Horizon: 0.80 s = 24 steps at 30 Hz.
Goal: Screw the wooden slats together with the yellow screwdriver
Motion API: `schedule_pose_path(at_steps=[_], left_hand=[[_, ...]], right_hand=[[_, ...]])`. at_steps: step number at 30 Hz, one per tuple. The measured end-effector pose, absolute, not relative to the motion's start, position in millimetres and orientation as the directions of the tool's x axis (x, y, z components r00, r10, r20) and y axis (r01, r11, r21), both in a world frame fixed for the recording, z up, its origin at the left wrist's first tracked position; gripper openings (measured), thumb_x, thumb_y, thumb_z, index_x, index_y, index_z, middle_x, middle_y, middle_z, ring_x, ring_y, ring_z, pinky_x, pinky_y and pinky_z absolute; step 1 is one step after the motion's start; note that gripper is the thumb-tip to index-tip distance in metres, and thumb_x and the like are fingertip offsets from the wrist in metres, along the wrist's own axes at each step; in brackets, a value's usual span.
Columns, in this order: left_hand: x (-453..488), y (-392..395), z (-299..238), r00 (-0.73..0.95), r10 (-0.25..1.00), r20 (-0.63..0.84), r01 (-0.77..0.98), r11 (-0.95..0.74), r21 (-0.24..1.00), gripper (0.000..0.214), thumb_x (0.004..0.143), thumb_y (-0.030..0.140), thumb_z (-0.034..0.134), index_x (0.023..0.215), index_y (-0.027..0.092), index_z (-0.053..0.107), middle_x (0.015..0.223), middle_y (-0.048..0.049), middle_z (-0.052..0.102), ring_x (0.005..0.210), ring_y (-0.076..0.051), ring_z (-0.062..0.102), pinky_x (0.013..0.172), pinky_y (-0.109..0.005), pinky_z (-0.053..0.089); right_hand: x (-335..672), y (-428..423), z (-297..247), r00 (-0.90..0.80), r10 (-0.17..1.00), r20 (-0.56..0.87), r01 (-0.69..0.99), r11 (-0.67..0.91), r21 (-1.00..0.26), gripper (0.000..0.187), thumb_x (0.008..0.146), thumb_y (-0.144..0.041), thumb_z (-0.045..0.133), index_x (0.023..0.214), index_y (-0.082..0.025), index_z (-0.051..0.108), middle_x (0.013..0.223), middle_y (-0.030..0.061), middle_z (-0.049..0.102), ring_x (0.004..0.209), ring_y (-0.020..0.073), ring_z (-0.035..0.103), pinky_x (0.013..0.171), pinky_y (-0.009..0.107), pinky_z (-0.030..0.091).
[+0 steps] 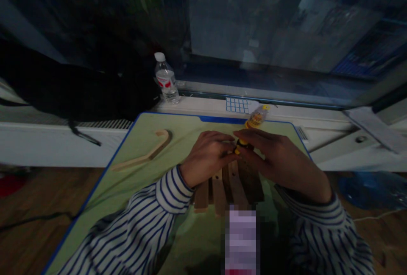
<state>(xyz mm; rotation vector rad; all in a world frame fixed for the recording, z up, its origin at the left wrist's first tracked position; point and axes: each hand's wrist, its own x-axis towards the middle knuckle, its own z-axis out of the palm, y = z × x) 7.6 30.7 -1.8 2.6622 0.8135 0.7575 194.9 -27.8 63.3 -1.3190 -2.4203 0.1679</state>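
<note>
My right hand (273, 152) is closed around a slim yellow-and-black tool (243, 141), held tilted over the wooden slats. Behind it, in line with the tool, shows a clear piece with orange-brown markings and a yellow end (257, 117); I cannot tell if both are one object. My left hand (208, 154) has its fingertips pinched together beside the tool's lower end, and what they hold is hidden. Under both hands lie several wooden slats (218, 192), side by side, with small dark holes in them. Their far ends are covered by my hands.
A hooked wooden piece (152, 154) lies on the left of the pale green, blue-edged table (127, 194). On the window sill stand a water bottle (166, 80) and a blue-gridded sheet (238, 105). A black bag (79, 92) is at the left, blue plastic (372, 190) at the right.
</note>
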Motion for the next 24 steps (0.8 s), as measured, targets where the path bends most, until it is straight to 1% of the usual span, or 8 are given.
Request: schedule_pose_path(at_steps=[2,5,11,16,19,24], left_hand=[[7.6,30.2,-0.5,0.713,0.571,0.408,0.441,-0.817,0.372,0.016,0.088,0.036,0.062,0.094,0.025,0.073,0.107,-0.0013,0.069,0.098,-0.023,0.063,0.089,-0.041,0.043],[7.4,30.6,-1.1,0.711,0.572,0.409,0.439,-0.816,0.376,0.016,0.086,0.036,0.065,0.094,0.026,0.073,0.104,-0.0006,0.07,0.097,-0.022,0.063,0.088,-0.04,0.044],[5.8,32.2,-4.6,0.703,0.566,0.429,0.426,-0.82,0.383,0.017,0.086,0.036,0.065,0.097,0.026,0.074,0.107,-0.0026,0.07,0.1,-0.022,0.062,0.09,-0.041,0.044],[5.4,31.5,-1.5,0.719,0.553,0.421,0.427,-0.829,0.36,0.02,0.088,0.038,0.062,0.095,0.023,0.074,0.104,-0.0036,0.07,0.096,-0.022,0.063,0.086,-0.038,0.045],[4.9,30.7,0.0,0.731,0.555,0.397,0.424,-0.825,0.374,0.018,0.089,0.036,0.061,0.096,0.024,0.073,0.106,-0.0034,0.07,0.099,-0.023,0.062,0.087,-0.04,0.044],[3.5,29.7,-0.8,0.733,0.563,0.383,0.423,-0.817,0.392,0.017,0.09,0.031,0.061,0.101,0.025,0.072,0.106,-0.0043,0.068,0.101,-0.023,0.06,0.089,-0.042,0.043]], right_hand=[[194.7,-28.1,63.3,-0.508,0.824,0.251,0.765,0.565,-0.31,0.037,0.093,-0.017,0.046,0.129,-0.018,0.054,0.127,0.0093,0.064,0.11,0.0227,0.063,0.093,0.04,0.052],[194.1,-27.0,62.6,-0.506,0.827,0.243,0.761,0.561,-0.324,0.037,0.092,-0.013,0.047,0.126,-0.02,0.056,0.124,0.0062,0.066,0.107,0.0214,0.064,0.092,0.039,0.053],[193.0,-26.2,62.6,-0.494,0.834,0.247,0.776,0.551,-0.307,0.033,0.092,-0.016,0.049,0.124,-0.021,0.059,0.118,0.0046,0.069,0.101,0.0209,0.067,0.088,0.038,0.054],[191.5,-27.4,63.3,-0.476,0.848,0.232,0.805,0.526,-0.273,0.031,0.094,-0.02,0.047,0.123,-0.023,0.059,0.115,0.0035,0.07,0.098,0.0219,0.068,0.084,0.039,0.054],[190.7,-27.4,63.1,-0.47,0.851,0.234,0.809,0.521,-0.273,0.03,0.095,-0.023,0.046,0.122,-0.024,0.059,0.114,0.0025,0.07,0.097,0.0215,0.068,0.084,0.038,0.054],[190.8,-28.1,62.9,-0.463,0.854,0.238,0.823,0.514,-0.244,0.027,0.095,-0.026,0.048,0.118,-0.023,0.061,0.11,0.0034,0.071,0.093,0.0217,0.069,0.078,0.036,0.054]])
